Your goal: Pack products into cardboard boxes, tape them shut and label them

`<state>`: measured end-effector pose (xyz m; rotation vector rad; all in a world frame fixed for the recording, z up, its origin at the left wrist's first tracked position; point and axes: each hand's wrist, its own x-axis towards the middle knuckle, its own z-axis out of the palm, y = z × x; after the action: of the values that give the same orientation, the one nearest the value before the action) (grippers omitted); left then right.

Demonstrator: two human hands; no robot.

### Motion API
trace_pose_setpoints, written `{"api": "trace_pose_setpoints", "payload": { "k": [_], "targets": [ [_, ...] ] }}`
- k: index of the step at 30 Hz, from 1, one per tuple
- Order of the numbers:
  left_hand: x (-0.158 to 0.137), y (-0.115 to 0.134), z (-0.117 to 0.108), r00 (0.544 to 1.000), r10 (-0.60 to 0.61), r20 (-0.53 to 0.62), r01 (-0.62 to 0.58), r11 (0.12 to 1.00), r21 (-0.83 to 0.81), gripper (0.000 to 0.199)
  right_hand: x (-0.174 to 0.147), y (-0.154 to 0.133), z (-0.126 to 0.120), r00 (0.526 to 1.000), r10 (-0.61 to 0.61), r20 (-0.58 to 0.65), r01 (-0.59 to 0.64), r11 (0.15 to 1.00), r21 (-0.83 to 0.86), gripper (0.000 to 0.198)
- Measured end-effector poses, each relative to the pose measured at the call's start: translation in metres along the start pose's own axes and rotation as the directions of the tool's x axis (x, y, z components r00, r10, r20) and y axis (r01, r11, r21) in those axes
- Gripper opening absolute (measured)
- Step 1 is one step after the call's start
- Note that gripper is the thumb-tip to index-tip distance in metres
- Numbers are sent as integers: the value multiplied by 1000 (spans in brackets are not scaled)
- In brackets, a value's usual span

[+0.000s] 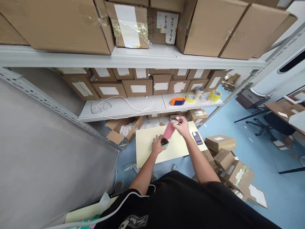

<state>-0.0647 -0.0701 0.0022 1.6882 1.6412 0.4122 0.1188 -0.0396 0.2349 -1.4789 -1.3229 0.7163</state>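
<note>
My right hand (183, 128) grips a pink tumbler (169, 130) near its shiny, silver-looking rim end. It holds the tumbler tilted above the table, its lower end over a small green box (165, 145). The top of that box is open and its inside looks dark. Against the box's left side, my left hand (157, 145) steadies it on the pale yellow table (146, 140), thumb and fingers around it. Whether the tumbler touches the box I cannot tell. A phone (197, 138) lies at the table's right edge.
Behind the table, a shelf (154, 104) carries a white cable, an orange and blue tape dispenser (177, 101), tape rolls (215, 95) and cartons. An open carton (126, 128) stands left of the table. Several boxes (238, 175) are heaped on the floor at right.
</note>
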Motion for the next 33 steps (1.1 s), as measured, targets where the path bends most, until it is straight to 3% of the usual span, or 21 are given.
{"api": "trace_pose_setpoints", "payload": {
  "k": [3,5,7,8,10,12,15,17,19,21,23,25,27,29,31,33],
  "targets": [
    [-11,14,-29,997,42,-58,-44,998,-42,124,-7,-1,-3,999,36,-25,-36,999,-1,43],
    [-18,30,-54,980,137,-141,-165,964,-210,92,-9,-1,-4,998,52,-24,-52,999,-1,44],
    [-24,54,-79,951,196,-238,-283,858,-428,55,-11,-2,-1,998,60,-15,-60,998,-1,45],
    [-26,68,-91,937,226,-267,-334,805,-490,49,-12,-3,1,998,64,-13,-64,998,-3,45],
    [-29,98,-112,899,334,-283,-436,738,-514,62,-14,-6,7,997,76,-6,-76,997,-16,46],
    [-29,124,-127,874,402,-274,-486,738,-468,87,-16,-9,13,996,88,1,-88,996,-19,49],
    [-25,145,-143,875,349,-334,-471,774,-424,80,-16,-11,15,994,85,73,-92,991,101,50],
    [-20,146,-153,886,322,-333,-453,748,-485,78,-16,-9,10,979,62,196,-109,965,239,50],
    [-13,142,-162,896,334,-294,-445,677,-587,87,-20,-6,3,926,36,375,-170,929,330,57],
    [-8,138,-171,897,360,-256,-432,597,-675,95,-27,-2,-1,834,17,551,-256,897,360,78],
    [-6,138,-177,898,387,-211,-408,548,-730,97,-36,2,0,769,5,639,-320,869,378,99],
    [-5,142,-182,897,412,-160,-384,547,-744,96,-44,4,6,802,8,598,-302,869,393,113],
    [-6,147,-185,898,420,-131,-379,587,-716,102,-51,6,13,892,27,452,-206,913,353,122],
    [-7,152,-187,906,397,-147,-384,622,-683,114,-54,8,18,949,19,313,-106,959,264,126],
    [-6,155,-187,914,370,-167,-377,621,-688,122,-56,12,20,955,-7,295,-61,973,221,124],
    [-5,155,-186,914,376,-151,-361,586,-725,123,-57,16,20,924,-21,382,-81,965,248,118]
  ]
}}
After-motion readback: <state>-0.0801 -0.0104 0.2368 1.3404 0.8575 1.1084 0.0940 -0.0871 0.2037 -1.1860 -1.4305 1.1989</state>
